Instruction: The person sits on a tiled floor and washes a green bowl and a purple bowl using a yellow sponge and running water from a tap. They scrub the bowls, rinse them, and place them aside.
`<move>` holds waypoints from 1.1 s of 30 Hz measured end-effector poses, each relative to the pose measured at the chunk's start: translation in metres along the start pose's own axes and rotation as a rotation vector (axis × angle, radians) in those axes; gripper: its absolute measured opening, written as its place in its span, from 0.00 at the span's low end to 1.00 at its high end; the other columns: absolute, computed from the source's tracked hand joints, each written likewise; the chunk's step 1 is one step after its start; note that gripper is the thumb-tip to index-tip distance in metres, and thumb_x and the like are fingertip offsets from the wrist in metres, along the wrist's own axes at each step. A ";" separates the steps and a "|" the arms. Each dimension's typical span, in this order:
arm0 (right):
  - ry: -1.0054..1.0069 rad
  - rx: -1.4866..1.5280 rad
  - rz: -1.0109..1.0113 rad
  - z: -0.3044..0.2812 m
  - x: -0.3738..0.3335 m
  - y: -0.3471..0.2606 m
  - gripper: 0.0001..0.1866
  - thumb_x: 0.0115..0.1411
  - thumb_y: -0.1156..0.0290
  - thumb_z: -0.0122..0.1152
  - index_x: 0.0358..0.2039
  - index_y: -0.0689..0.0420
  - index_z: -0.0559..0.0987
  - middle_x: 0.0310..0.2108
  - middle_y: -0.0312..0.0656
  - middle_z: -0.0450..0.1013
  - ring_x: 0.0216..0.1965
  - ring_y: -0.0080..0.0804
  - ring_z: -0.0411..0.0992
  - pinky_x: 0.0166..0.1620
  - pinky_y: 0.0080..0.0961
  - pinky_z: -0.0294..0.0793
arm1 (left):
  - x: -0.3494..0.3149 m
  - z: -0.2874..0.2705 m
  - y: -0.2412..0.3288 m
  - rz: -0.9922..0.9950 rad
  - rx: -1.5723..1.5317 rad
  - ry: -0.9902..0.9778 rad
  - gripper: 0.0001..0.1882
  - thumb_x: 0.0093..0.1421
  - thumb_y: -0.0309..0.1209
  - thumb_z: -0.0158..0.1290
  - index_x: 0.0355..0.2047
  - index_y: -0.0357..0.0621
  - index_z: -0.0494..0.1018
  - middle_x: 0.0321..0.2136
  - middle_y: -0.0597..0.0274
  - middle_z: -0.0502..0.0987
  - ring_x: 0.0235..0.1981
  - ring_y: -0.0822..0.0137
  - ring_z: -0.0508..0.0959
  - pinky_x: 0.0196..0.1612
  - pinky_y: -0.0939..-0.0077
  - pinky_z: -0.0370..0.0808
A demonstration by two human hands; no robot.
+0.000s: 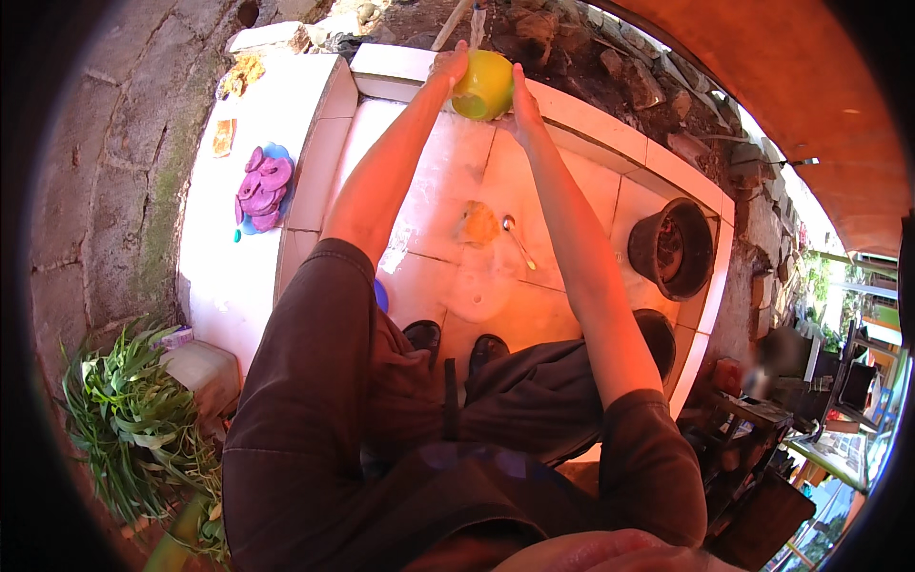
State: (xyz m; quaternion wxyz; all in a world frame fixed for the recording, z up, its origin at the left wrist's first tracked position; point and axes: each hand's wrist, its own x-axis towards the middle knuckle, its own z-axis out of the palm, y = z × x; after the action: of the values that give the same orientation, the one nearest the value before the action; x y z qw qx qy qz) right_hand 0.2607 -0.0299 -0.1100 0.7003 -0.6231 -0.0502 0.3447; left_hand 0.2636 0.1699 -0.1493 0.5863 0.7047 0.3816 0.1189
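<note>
A yellow-green bowl (pixel 483 86) is raised at the far edge of the tiled basin, tilted so that its rounded side shows. My left hand (pixel 450 65) grips it from the left and my right hand (pixel 520 110) from the right, both arms stretched out. Just beyond the bowl, a thin clear streak, perhaps running water (pixel 477 27), shows beside a stick. On the wet basin floor between my forearms lie an orange-brown scrubbing pad (pixel 478 223) and a spoon (pixel 519 242). The bowl's inside is hidden from me.
Several purple pieces (pixel 259 195) lie on a blue plate on the white ledge (pixel 221 276) at left. A dark bucket (pixel 640 250) stands at the basin's right side. Rocks (pixel 634 78) border the far rim. Leafy greens (pixel 133 424) are at lower left.
</note>
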 end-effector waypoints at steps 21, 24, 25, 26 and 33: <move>-0.094 0.462 0.171 -0.004 -0.015 -0.001 0.54 0.61 0.19 0.22 0.74 0.47 0.52 0.72 0.54 0.52 0.70 0.63 0.57 0.66 0.68 0.62 | -0.032 0.012 0.029 0.439 -0.138 0.178 0.23 0.66 0.41 0.52 0.25 0.30 0.79 0.19 0.44 0.79 0.23 0.57 0.80 0.32 0.56 0.72; -0.047 0.366 0.127 -0.001 -0.015 0.001 0.59 0.56 0.14 0.28 0.74 0.49 0.53 0.71 0.55 0.54 0.69 0.61 0.59 0.63 0.64 0.67 | -0.024 0.023 0.030 0.225 -0.219 0.137 0.19 0.65 0.40 0.54 0.29 0.33 0.82 0.27 0.44 0.84 0.31 0.48 0.85 0.37 0.55 0.76; -0.010 0.321 0.113 0.000 -0.016 0.001 0.60 0.55 0.14 0.28 0.74 0.50 0.54 0.71 0.55 0.54 0.68 0.60 0.60 0.62 0.63 0.68 | -0.018 0.025 0.030 0.209 -0.192 0.153 0.19 0.65 0.40 0.54 0.31 0.34 0.82 0.30 0.44 0.84 0.34 0.47 0.85 0.39 0.55 0.77; 0.028 0.277 0.099 0.001 -0.018 0.002 0.61 0.55 0.13 0.29 0.74 0.50 0.54 0.71 0.55 0.54 0.68 0.59 0.60 0.61 0.62 0.69 | -0.012 0.027 0.027 0.165 -0.175 0.159 0.19 0.65 0.41 0.54 0.33 0.35 0.83 0.33 0.43 0.84 0.36 0.46 0.85 0.42 0.55 0.78; 0.100 0.164 -0.034 -0.011 -0.030 0.003 0.53 0.61 0.26 0.52 0.72 0.56 0.58 0.69 0.50 0.60 0.66 0.52 0.65 0.67 0.54 0.64 | 0.037 0.041 -0.012 0.127 0.146 0.050 0.25 0.67 0.48 0.50 0.46 0.36 0.81 0.49 0.38 0.81 0.53 0.45 0.80 0.55 0.55 0.76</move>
State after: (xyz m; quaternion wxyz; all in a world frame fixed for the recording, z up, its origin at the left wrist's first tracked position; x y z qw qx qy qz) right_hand 0.2417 -0.0555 -0.1042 0.7563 -0.5793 0.0028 0.3041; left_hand 0.3094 0.1646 -0.1820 0.5150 0.7650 0.3584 0.1451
